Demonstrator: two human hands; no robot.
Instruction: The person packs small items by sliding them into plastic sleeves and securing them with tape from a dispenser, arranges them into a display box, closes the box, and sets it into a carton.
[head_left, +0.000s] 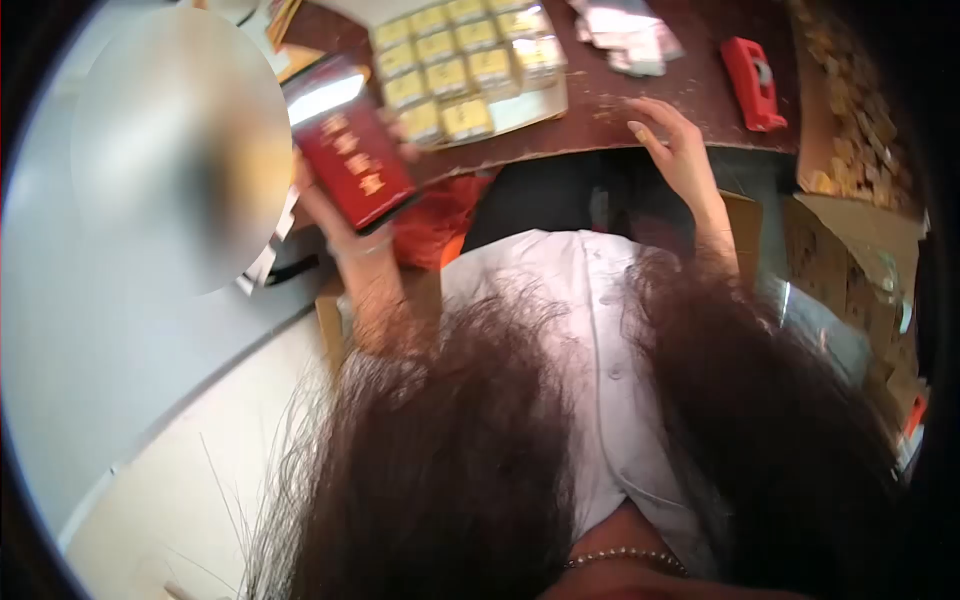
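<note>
My left hand (340, 222) is wrapped round a phone (355, 165) at the left edge of the table. The screen is mostly red with gold characters, and a white glare lies across its upper end. My right hand (678, 150) holds nothing; its fingers are apart, at the front edge of the dark red table (590, 115). Beyond my hands, a shallow tray (545, 103) bears rows of small yellow-labelled packs (435, 75).
A red tape dispenser (752, 85) lies at the right of the table, and pinkish-white packets (635, 40) lie at the back. Far right, a cardboard box (818, 165) contains many small brown pieces. Red plastic (440, 215) hangs below the table's front. A blurred patch covers the upper left.
</note>
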